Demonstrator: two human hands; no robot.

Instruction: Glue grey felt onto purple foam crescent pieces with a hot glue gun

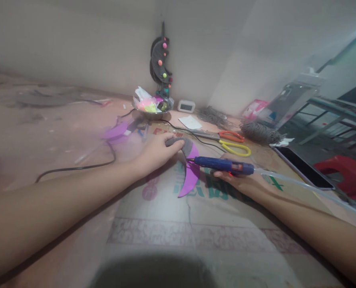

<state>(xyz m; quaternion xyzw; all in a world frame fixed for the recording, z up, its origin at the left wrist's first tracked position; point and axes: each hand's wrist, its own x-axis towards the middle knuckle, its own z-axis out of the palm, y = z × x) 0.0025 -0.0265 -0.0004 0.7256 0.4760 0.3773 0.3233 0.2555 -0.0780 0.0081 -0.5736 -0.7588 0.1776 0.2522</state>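
Note:
My left hand (157,153) rests on the floor with its fingers pressed onto the grey end of a purple crescent-shaped foam piece (190,173). My right hand (237,179) is closed round a blue hot glue gun (224,164), whose nozzle points left and touches the purple crescent near its inner edge. A clear glue stick (288,179) sticks out of the back of the gun to the right. Both pieces lie on a printed sack (172,208) spread on the floor.
Scissors with orange and yellow handles (230,142) lie beyond the gun. A metal bowl of coloured bits (152,108), a dark crescent ornament with coloured balls (161,64), grey twine bundles (257,132), a phone (302,166), a black cable (76,168) and a red stool (348,170) surround the work.

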